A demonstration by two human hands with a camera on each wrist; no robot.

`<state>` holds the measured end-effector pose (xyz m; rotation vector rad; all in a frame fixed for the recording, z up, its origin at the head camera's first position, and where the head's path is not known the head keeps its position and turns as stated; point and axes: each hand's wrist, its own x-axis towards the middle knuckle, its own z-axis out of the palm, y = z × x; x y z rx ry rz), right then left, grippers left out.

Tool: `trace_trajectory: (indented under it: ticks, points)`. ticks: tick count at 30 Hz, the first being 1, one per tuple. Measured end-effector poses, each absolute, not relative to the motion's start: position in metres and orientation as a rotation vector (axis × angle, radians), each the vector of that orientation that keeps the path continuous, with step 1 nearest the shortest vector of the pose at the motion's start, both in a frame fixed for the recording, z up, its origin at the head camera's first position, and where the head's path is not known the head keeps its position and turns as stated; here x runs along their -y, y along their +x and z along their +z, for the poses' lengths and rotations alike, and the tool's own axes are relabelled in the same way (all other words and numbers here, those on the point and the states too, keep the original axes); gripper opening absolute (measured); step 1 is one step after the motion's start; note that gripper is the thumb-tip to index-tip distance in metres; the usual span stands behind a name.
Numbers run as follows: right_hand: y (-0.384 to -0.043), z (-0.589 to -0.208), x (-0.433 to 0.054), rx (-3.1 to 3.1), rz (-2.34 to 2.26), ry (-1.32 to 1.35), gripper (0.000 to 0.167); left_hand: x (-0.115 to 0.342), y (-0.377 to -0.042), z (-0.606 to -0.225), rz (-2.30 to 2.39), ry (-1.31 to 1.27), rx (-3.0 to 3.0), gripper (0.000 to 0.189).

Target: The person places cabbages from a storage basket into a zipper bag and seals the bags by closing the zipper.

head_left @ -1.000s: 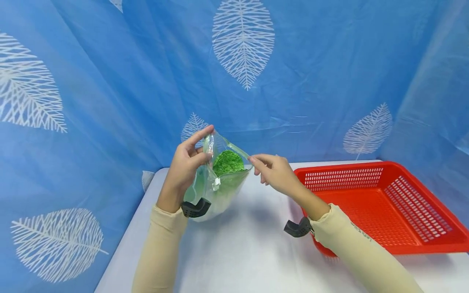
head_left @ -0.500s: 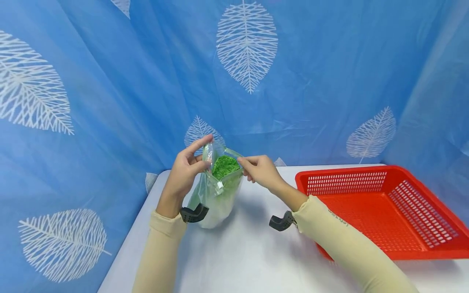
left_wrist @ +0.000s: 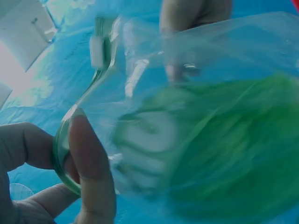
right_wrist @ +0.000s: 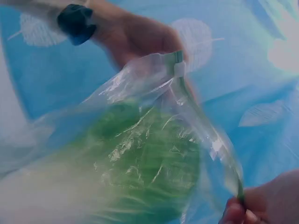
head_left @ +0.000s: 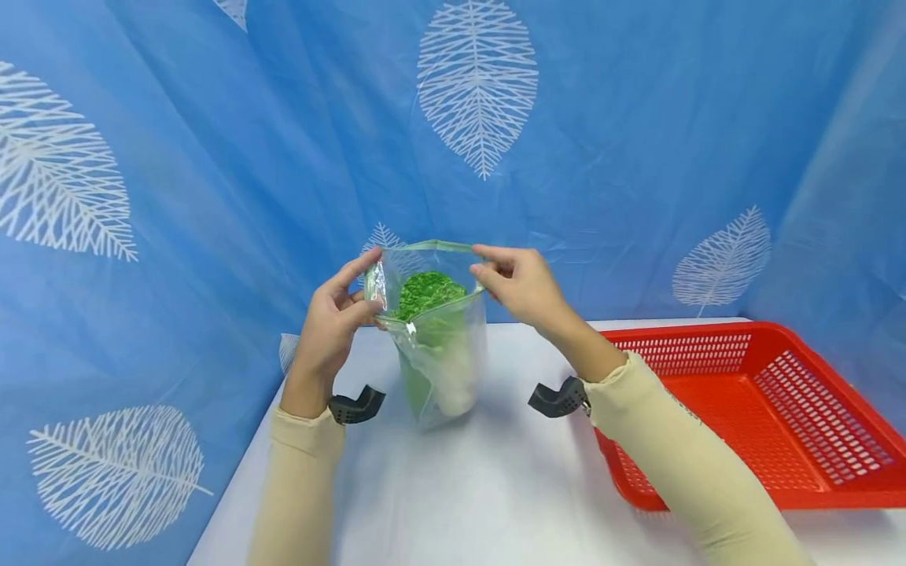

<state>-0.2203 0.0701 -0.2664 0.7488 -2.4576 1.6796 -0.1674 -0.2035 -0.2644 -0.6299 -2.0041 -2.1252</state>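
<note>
A clear zip bag (head_left: pixel 418 385) with a green closure strip hangs upright between both hands, its mouth spread wide. Inside sits a leafy cabbage (head_left: pixel 428 292), green and crinkled on top with a pale white base. My left hand (head_left: pixel 329 322) pinches the left end of the bag's mouth between thumb and fingers. At the right end, my right hand (head_left: pixel 524 287) pinches the rim with thumb and index finger. The left wrist view shows a white slider (left_wrist: pixel 96 52) on the strip; the cabbage looks blurred through the plastic there.
A red plastic basket (head_left: pixel 750 424) with slotted walls stands on the right of the white table (head_left: pixel 453 487), partly behind the right sleeve. A blue curtain (head_left: pixel 602 157) with white leaf prints hangs behind and to the left.
My right hand has moved up and to the right after shifting left earlier. My left hand has gone slightly left. The bag's mouth is wider, and its bottom has swung right.
</note>
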Motion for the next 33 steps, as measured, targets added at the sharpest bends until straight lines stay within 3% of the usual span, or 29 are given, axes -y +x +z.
trace_trajectory:
  ticks: [8,14,20,33]
  points:
    - [-0.215,-0.264,-0.068,2.375,1.809,0.801,0.043,0.212,-0.165,-0.242,-2.048,-0.655,1.936,0.068]
    - [-0.200,-0.301,-0.060,2.402,1.922,0.729,0.045,0.200,-0.161,-0.231,-1.906,-0.730,2.114,0.069]
    - [-0.168,-0.352,-0.063,2.502,1.939,0.547,0.047,0.177,-0.158,-0.266,-1.791,-0.780,2.428,0.070]
    - [-0.112,-0.401,-0.090,2.570,1.788,0.226,0.056,0.116,-0.141,-0.335,-1.902,-0.971,2.332,0.074]
